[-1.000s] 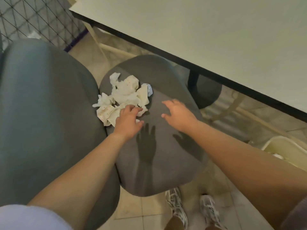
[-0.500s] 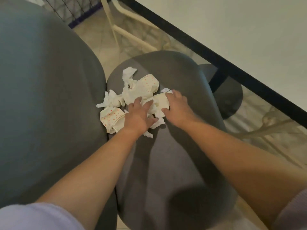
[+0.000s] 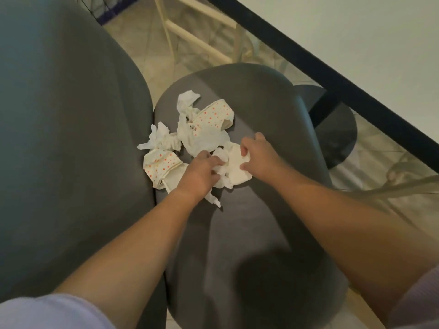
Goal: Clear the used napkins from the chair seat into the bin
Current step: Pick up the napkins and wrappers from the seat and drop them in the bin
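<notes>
The napkins (image 3: 190, 143) lie crumpled on the seat (image 3: 261, 210), against the backrest (image 3: 71, 138). The left hand (image 3: 202, 170) and right hand (image 3: 259, 154) are closed on the near wads. The scattered pieces should be swept together before lifting, so none is dropped.

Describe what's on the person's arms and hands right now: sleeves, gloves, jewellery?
Both forearms are bare. The left hand and right hand show no gloves, rings or watch. A pale lilac short sleeve covers the left upper arm; a ribbed pinkish sleeve edges the right.
</notes>
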